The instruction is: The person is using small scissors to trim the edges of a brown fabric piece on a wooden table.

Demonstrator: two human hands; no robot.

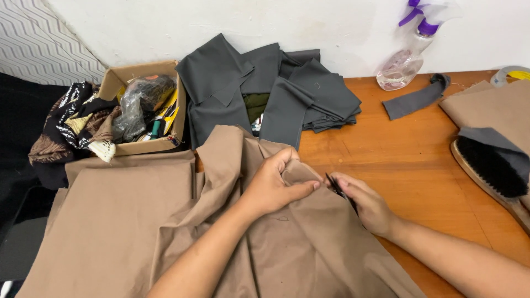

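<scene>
At the far left a crumpled black-and-brown patterned cloth [77,124] lay against a cardboard box [144,147] that held a clear plastic bag [141,102] and some yellow-handled tools [168,116]. In front of the box, a large piece of tan fabric [127,221] spread over the near left part of the wooden table [419,165], bunched into folds toward the middle. Behind it, against the white wall [309,25], sat a pile of dark grey fabric pieces [265,88]. The left hand [273,185] rested on the tan fabric near the centre, its fingers closed in a pinch on a raised fold of the cloth. Just beside it, the right hand [367,207] was curled around a small dark tool [338,189], its thin tip lying against the fabric close to the left thumb; what kind of tool it was could not be told. Farther right, a clear spray bottle [406,60] with a purple trigger leaned at the wall, a grey fabric strip [414,100] lay near it, and at the right edge a wooden brush with black bristles [491,165] rested partly under a grey scrap, beside another tan piece [491,107].
</scene>
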